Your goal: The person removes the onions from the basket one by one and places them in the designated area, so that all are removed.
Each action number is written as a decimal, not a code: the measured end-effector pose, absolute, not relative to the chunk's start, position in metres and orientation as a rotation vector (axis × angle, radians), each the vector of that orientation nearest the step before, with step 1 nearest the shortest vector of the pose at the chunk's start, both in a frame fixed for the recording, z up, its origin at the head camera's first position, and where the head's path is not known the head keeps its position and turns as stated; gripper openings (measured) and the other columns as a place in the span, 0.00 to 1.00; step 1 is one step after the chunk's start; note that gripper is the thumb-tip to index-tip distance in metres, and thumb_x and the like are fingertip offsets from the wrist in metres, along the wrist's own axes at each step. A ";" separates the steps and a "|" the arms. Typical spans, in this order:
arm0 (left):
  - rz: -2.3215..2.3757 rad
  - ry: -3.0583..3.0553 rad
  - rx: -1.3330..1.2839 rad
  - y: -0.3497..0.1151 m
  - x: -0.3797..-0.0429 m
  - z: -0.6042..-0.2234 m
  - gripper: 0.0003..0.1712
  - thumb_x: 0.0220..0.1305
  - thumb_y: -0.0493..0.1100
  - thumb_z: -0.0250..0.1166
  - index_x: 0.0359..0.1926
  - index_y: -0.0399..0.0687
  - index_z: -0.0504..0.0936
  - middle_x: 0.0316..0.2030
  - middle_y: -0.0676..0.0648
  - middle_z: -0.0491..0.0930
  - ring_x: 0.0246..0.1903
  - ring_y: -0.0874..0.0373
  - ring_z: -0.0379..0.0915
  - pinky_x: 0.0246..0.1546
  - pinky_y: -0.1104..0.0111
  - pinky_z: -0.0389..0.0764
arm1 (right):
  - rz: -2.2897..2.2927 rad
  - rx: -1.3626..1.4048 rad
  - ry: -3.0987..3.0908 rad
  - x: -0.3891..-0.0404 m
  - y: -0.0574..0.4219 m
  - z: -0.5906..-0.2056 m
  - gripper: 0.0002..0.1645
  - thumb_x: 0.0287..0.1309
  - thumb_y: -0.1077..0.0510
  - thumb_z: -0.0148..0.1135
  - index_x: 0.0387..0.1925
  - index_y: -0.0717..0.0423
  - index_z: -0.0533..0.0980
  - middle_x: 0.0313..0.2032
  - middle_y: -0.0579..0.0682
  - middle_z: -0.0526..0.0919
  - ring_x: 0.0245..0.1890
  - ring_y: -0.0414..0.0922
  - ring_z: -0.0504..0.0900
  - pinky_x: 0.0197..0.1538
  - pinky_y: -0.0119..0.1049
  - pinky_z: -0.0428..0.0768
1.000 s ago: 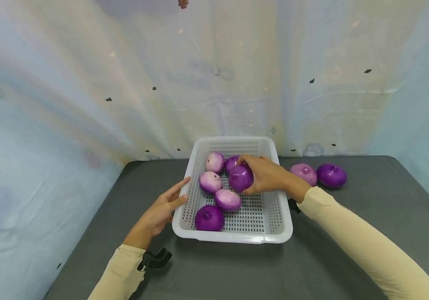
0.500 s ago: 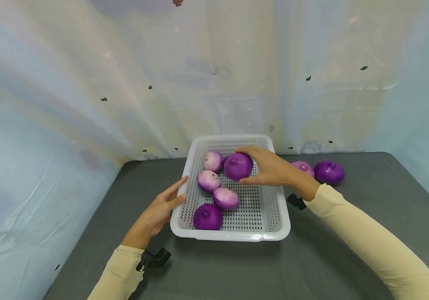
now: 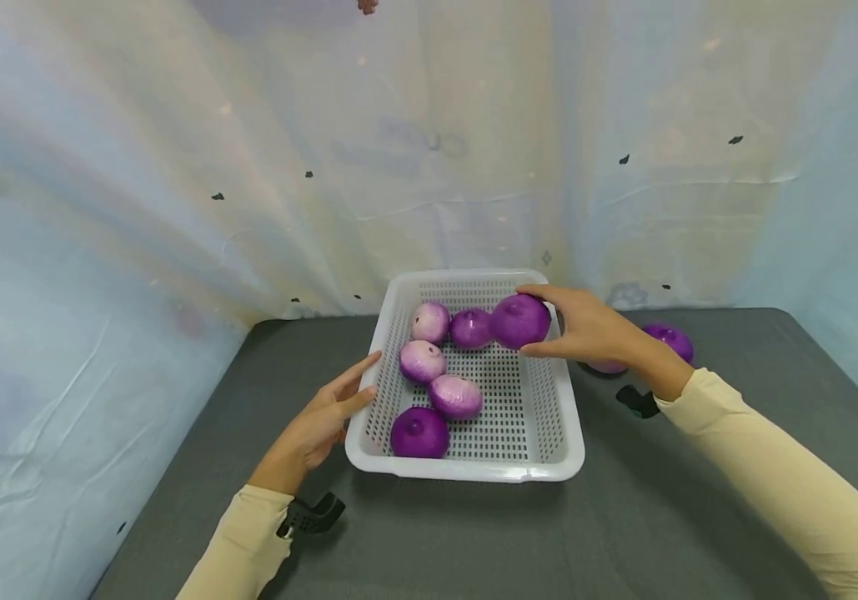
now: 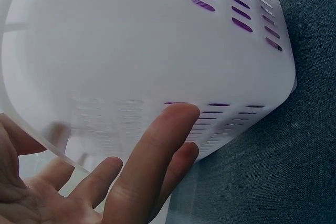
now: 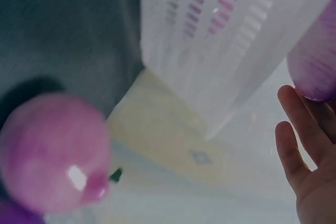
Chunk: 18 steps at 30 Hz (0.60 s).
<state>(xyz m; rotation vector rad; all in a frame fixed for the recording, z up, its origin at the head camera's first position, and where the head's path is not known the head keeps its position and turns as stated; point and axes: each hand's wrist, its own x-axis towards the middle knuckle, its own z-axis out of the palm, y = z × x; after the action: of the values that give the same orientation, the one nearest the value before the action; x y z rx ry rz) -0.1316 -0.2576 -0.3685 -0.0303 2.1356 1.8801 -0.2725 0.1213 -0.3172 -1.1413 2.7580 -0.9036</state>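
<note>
In the head view, a white perforated plastic basket (image 3: 466, 472) holds several purple and pale-purple onions, among them a dark onion (image 3: 419, 432) at its near left corner. My left hand (image 3: 316, 425) rests at the basket's left rim, its extended fingers spread along the outside wall in the left wrist view. My right hand (image 3: 589, 327) holds a purple onion (image 3: 520, 322) between thumb and fingers, over the basket's far right part. The right wrist view shows only a slice of this onion (image 5: 315, 59) at its right edge.
To the right of the basket, a pink onion (image 5: 55, 153) and a dark purple onion (image 3: 672, 340) lie on the grey table (image 3: 466, 542), partly hidden by the right arm in the head view. A pale patterned curtain (image 3: 436, 150) hangs behind the table.
My right hand has lifted the purple onion and moved it right, toward the basket's right rim, uncovering another onion behind it. The left hand stays at the rim.
</note>
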 end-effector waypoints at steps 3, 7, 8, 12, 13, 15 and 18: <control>1.884 2.131 -0.033 -0.257 -0.131 -0.369 0.36 0.74 0.54 0.56 0.77 0.75 0.53 0.78 0.50 0.50 0.68 0.40 0.64 0.45 0.51 0.82 | -0.887 -1.098 2.775 -0.270 0.137 -0.319 0.55 0.51 0.38 0.74 0.75 0.49 0.59 0.69 0.57 0.70 0.63 0.58 0.75 0.60 0.60 0.75; 1.885 2.124 -0.030 -0.257 -0.132 -0.371 0.35 0.74 0.54 0.56 0.77 0.74 0.53 0.78 0.51 0.51 0.67 0.41 0.64 0.45 0.52 0.82 | -0.901 -1.018 2.830 -0.264 0.157 -0.322 0.54 0.51 0.37 0.73 0.74 0.49 0.61 0.66 0.57 0.73 0.62 0.58 0.76 0.59 0.62 0.74; 1.883 2.122 -0.029 -0.257 -0.132 -0.371 0.35 0.74 0.54 0.56 0.77 0.74 0.53 0.78 0.51 0.51 0.67 0.41 0.64 0.46 0.52 0.82 | -0.909 -0.990 2.845 -0.261 0.162 -0.323 0.54 0.50 0.37 0.74 0.73 0.49 0.62 0.65 0.57 0.75 0.60 0.57 0.77 0.58 0.61 0.76; 1.879 2.123 -0.026 -0.257 -0.133 -0.371 0.35 0.74 0.54 0.56 0.76 0.75 0.53 0.78 0.50 0.51 0.67 0.41 0.64 0.46 0.52 0.82 | -0.935 -0.855 2.906 -0.250 0.181 -0.320 0.53 0.51 0.38 0.74 0.73 0.50 0.61 0.63 0.60 0.75 0.57 0.59 0.77 0.53 0.61 0.78; 1.879 2.124 -0.027 -0.257 -0.133 -0.370 0.35 0.74 0.54 0.56 0.76 0.75 0.53 0.78 0.50 0.51 0.67 0.41 0.64 0.46 0.52 0.82 | -0.944 -0.816 2.915 -0.248 0.186 -0.318 0.54 0.51 0.38 0.73 0.74 0.50 0.61 0.64 0.61 0.74 0.58 0.60 0.76 0.53 0.61 0.77; 1.879 2.128 -0.035 -0.257 -0.133 -0.369 0.35 0.74 0.54 0.57 0.76 0.75 0.54 0.78 0.50 0.52 0.67 0.41 0.64 0.46 0.52 0.82 | -0.970 -0.746 2.923 -0.245 0.194 -0.316 0.54 0.52 0.38 0.73 0.74 0.51 0.59 0.65 0.63 0.73 0.61 0.62 0.74 0.53 0.63 0.76; 1.877 2.131 -0.030 -0.257 -0.133 -0.368 0.35 0.74 0.54 0.56 0.76 0.75 0.53 0.78 0.50 0.51 0.66 0.41 0.65 0.45 0.52 0.82 | -0.996 -0.634 2.933 -0.242 0.205 -0.315 0.55 0.53 0.36 0.71 0.75 0.48 0.57 0.63 0.64 0.73 0.60 0.62 0.73 0.51 0.62 0.77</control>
<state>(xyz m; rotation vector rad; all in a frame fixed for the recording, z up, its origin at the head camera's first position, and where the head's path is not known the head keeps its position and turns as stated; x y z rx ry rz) -0.1333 -0.2573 -0.3683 -0.0296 2.1310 1.8767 -0.2422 0.2053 -0.3154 -0.6344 2.9331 -0.9962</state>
